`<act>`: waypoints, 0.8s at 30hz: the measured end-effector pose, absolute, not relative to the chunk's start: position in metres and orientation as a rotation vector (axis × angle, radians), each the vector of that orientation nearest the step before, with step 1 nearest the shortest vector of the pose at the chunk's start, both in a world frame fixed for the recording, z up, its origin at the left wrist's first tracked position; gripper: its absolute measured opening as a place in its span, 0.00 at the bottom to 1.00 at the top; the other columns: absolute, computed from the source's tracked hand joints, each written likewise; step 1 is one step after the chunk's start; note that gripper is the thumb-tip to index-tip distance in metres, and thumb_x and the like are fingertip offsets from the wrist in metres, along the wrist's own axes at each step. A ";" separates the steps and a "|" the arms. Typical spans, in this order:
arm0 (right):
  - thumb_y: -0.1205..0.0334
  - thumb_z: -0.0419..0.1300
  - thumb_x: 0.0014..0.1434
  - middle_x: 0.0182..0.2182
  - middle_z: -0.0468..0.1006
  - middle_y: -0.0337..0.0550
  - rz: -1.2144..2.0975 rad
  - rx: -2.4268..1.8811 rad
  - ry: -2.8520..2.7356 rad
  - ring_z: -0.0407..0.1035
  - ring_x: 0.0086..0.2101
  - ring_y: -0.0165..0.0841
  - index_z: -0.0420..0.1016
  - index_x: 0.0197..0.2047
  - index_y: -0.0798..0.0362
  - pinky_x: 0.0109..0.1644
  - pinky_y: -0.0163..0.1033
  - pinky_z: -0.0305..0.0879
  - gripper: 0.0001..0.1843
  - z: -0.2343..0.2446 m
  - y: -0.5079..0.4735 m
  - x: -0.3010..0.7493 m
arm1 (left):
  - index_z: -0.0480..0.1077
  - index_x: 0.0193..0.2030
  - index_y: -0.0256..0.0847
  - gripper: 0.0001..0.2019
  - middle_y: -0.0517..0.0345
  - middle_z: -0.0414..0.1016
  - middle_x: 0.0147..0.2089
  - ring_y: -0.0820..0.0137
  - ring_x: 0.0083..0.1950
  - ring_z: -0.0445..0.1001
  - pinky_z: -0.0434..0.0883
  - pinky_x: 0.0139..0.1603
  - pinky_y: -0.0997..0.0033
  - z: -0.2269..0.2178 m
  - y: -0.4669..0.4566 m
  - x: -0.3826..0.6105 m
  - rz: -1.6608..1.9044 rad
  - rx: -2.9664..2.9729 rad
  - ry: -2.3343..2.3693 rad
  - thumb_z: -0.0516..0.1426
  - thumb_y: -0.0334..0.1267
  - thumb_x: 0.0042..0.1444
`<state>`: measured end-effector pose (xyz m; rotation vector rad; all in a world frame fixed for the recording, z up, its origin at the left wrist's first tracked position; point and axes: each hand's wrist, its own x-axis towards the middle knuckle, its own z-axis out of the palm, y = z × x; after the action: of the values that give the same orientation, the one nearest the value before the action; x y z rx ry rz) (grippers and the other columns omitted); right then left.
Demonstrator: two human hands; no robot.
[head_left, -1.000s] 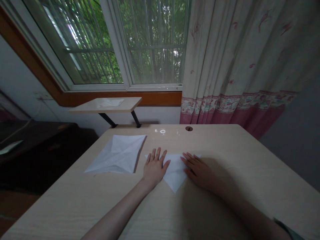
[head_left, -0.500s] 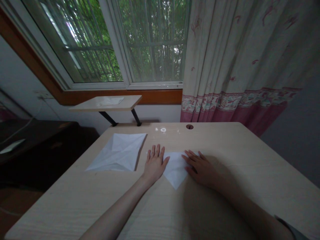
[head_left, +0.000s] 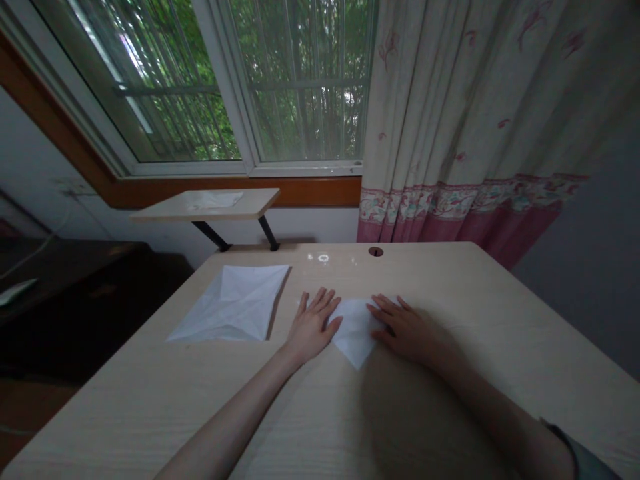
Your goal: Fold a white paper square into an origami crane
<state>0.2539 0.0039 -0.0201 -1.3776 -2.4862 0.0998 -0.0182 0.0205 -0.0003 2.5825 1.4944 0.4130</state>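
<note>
A sheet of white paper (head_left: pixel 356 333), folded to a triangle, lies on the table between my hands with one corner pointing toward me. My left hand (head_left: pixel 314 325) rests on its left side, fingers stretched out and palm down. On its right side lies my right hand (head_left: pixel 400 327), also flat with the fingers somewhat apart. Both hands cover the outer corners of the folded paper. Left of my left hand sits a larger, creased sheet of white paper (head_left: pixel 237 303), opened out with a slightly raised edge.
The pale wooden table (head_left: pixel 280 407) has a round cable hole (head_left: pixel 376 251) near its back edge. A small raised shelf (head_left: pixel 250 203) on black legs holds some white paper (head_left: pixel 215 199). Behind are a window (head_left: pixel 310 87) and a curtain (head_left: pixel 440 133); a dark cabinet (head_left: pixel 90 280) stands left.
My left hand's fingers have turned slightly to the right over the folded paper, which sits a little farther from me. The view has shifted slightly. The larger sheet lies as before.
</note>
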 end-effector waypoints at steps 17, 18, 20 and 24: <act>0.37 0.60 0.59 0.67 0.59 0.54 0.189 -1.261 -2.581 0.53 0.66 0.47 0.58 0.70 0.53 0.71 0.57 0.47 0.43 -0.021 0.009 0.260 | 0.56 0.70 0.46 0.34 0.48 0.57 0.71 0.59 0.74 0.53 0.41 0.73 0.42 0.006 0.021 -0.018 0.365 2.577 1.116 0.53 0.60 0.62; 0.37 0.59 0.60 0.67 0.58 0.55 0.192 -1.268 -2.591 0.53 0.66 0.47 0.58 0.70 0.54 0.71 0.57 0.47 0.43 -0.020 0.009 0.260 | 0.56 0.70 0.46 0.35 0.48 0.57 0.71 0.58 0.74 0.53 0.40 0.73 0.42 0.006 0.022 -0.018 0.368 2.570 1.107 0.53 0.60 0.62; 0.38 0.58 0.61 0.67 0.58 0.55 0.193 -1.278 -2.600 0.53 0.66 0.47 0.58 0.69 0.54 0.71 0.58 0.48 0.41 -0.020 0.010 0.260 | 0.56 0.70 0.46 0.36 0.48 0.57 0.71 0.57 0.74 0.53 0.40 0.73 0.41 0.007 0.022 -0.019 0.371 2.559 1.085 0.53 0.61 0.61; 0.41 0.55 0.64 0.67 0.59 0.52 0.191 -1.252 -2.586 0.53 0.67 0.46 0.59 0.69 0.51 0.70 0.59 0.49 0.37 -0.021 0.011 0.261 | 0.55 0.71 0.47 0.42 0.46 0.60 0.70 0.54 0.71 0.58 0.38 0.72 0.38 0.008 0.022 -0.021 0.411 2.553 1.027 0.56 0.65 0.55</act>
<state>0.2613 0.0107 -0.0215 -1.2520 -2.5860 0.1907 -0.0211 0.0220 0.0080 2.5532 1.0268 0.4114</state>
